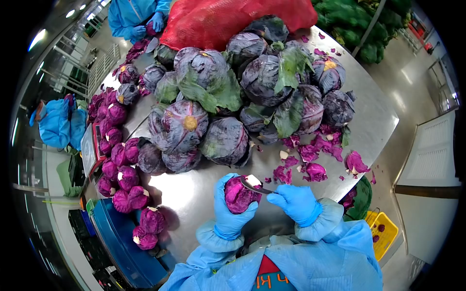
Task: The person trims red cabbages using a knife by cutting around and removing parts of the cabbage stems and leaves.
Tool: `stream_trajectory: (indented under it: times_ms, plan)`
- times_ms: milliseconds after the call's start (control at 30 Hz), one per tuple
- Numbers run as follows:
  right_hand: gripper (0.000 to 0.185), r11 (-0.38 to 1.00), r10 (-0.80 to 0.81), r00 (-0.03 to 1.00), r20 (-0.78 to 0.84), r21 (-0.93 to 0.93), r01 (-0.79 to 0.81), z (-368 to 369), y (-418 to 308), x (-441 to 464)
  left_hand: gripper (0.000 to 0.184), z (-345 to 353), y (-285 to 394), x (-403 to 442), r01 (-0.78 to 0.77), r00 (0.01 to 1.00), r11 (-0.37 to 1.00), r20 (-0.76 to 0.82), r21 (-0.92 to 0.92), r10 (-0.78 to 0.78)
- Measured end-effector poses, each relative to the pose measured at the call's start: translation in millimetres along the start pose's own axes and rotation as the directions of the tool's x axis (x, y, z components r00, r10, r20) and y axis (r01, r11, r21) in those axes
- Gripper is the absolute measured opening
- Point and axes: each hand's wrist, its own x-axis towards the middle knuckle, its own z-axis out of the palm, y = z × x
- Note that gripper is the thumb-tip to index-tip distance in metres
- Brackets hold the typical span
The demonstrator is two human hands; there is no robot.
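My left hand (229, 213), in a blue glove, is wrapped around a peeled purple cabbage (239, 198) near the table's front edge. The cabbage's pale cut stem faces up and away from me. A curved knife (257, 188) is gripped by its handle in my right hand (295, 200), also gloved in blue. Its blade lies against the cabbage beside the white stem. Beyond my hands, large unpeeled cabbages (225, 140) with dark and green outer leaves are heaped on the metal table (182, 191). Torn purple leaves (315, 172) and pale stem bits lie to the right.
Peeled cabbages (128, 178) line the table's left side. A red mesh sack (233, 22) lies at the back. Two people in blue (133, 17) stand at the upper left and far left. A blue bin (116, 237) is at lower left, a yellow crate (386, 235) at lower right.
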Motion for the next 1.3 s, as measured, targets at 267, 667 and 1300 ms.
stream_trajectory:
  times_ms: [267,667,1300]
  plan:
    - [0.042,0.612,0.369,0.926,-0.074,0.769,-0.182,-27,37,38,0.081,11,18,-9,-0.146,0.988,0.975,0.078,0.165,0.134]
    - [0.046,0.937,0.059,0.998,0.035,0.343,-0.068,-28,-14,17,0.087,12,37,4,-0.327,0.945,0.776,0.176,0.539,0.276]
    - [0.02,0.359,0.245,0.862,0.444,0.784,-0.506,59,-43,-4,0.076,-52,4,-107,0.15,0.985,0.978,-0.064,-0.145,-0.16]
